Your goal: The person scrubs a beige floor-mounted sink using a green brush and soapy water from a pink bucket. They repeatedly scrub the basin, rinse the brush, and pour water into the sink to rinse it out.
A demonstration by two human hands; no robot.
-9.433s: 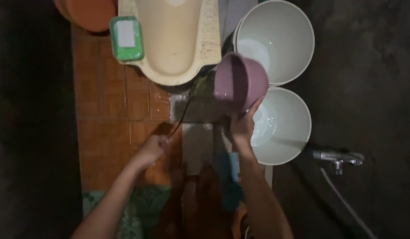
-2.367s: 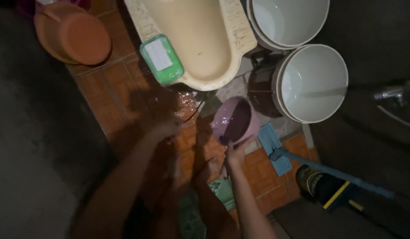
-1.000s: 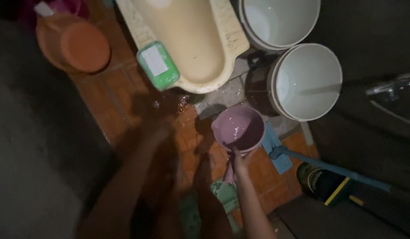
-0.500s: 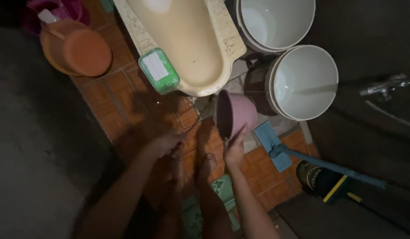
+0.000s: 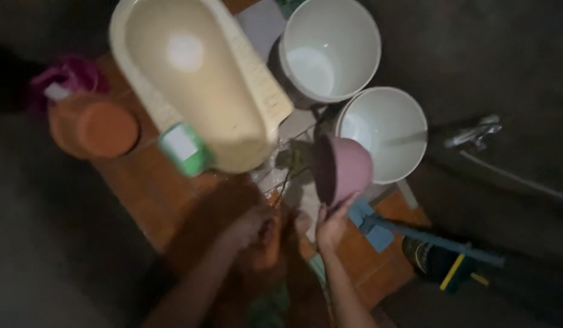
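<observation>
Dipper (image 5: 344,170), pink plastic, one: it was held tipped on its side by the right hand (image 5: 333,225), whose fingers were closed round its handle at the lower rim, mouth turned toward the squat pan. It hung above the wet floor between the pan's near end and the nearer white bucket.

Left hand (image 5: 250,226), one: it was low over the wet tiles beside the person's feet, fingers loosely curled; whether it gripped anything could not be told in the dim, blurred view.

Risks, as judged: with the dipper tilted this far, whatever water it carried could spill onto the orange floor tiles (image 5: 160,194) rather than where it was aimed, and the already glistening patch by the feet could turn slippery. The mop head lay just beside the right hand and could be knocked or trodden on.

Count of other items:
- Squat pan (image 5: 202,79), cream, one.
- White buckets, two: far one (image 5: 330,48), near one (image 5: 383,133), both showing water.
- Green soap box (image 5: 184,149), one, touching the pan's edge.
- Orange basin (image 5: 94,129), one, with something pink behind it, unclear.
- Blue mop (image 5: 415,237), one, handle running right.
- Dark bottle (image 5: 436,264) with a yellow stripe, one.
- Wall tap (image 5: 474,130), one, with a hose.
</observation>
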